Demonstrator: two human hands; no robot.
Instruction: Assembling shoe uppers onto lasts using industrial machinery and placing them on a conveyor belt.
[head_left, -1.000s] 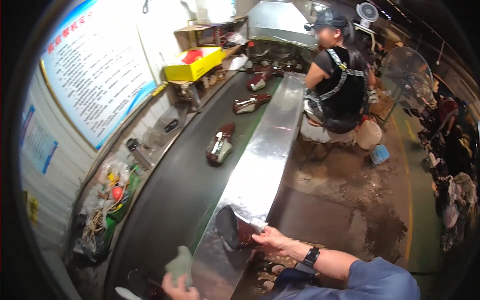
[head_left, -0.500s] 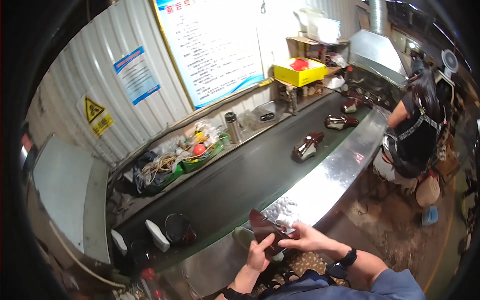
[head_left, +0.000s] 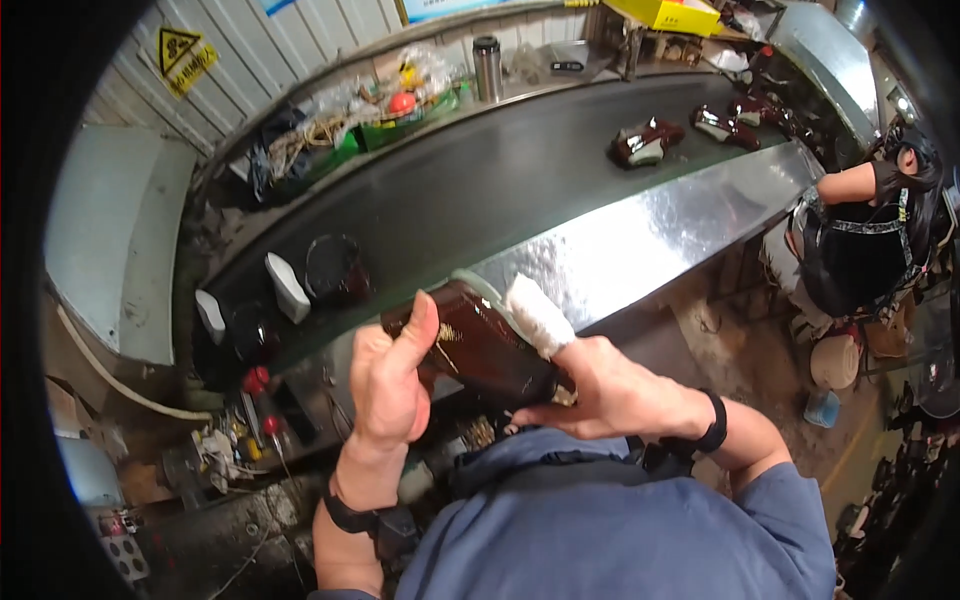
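A glossy dark red shoe upper [head_left: 480, 340] with a pale green edge, apparently the last inside, is held between my two hands above the near edge of the bench. My left hand [head_left: 390, 375] is closed on its left end, thumb lying up along it. At the right end my right hand [head_left: 610, 390] grips it, with the thumb below. White cloth [head_left: 540, 315] covers the right index finger or is held along it, against the pale green edge. My right palm is partly out of sight.
Behind the shiny metal ledge [head_left: 660, 235] runs a dark conveyor belt [head_left: 480, 190]. Several dark red shoes [head_left: 648, 142] lie at its far right, two white pieces [head_left: 288, 288] at its left. A steel flask [head_left: 487, 68] stands behind. A co-worker [head_left: 850, 235] is at the right.
My view has tilted downward. Both hands have brought the shoe upper closer to me and turned it, so it now lies across, with its pale green edge facing away.
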